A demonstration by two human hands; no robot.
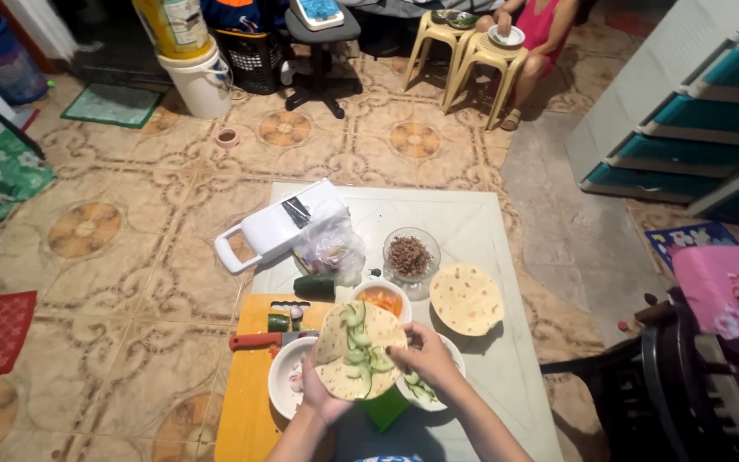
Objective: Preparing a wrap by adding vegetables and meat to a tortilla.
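- I see my left hand under the near-left edge of the flatbread, its grip curled up around it and carrying it above the worktop.
- My right hand is at the flatbread's right edge, fingers pinched over the cucumber slices lying on it.
- Beneath sit a white bowl and an orange cutting board.
- A second flatbread lies just to the right.

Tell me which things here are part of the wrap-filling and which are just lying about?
In use: left hand, right hand, tortilla with cucumber slices, cucumber bowl, carrot bowl, meat bowl, spare tortillas.

Lying about: slicer, knife, plastic bag, bucket, stools.
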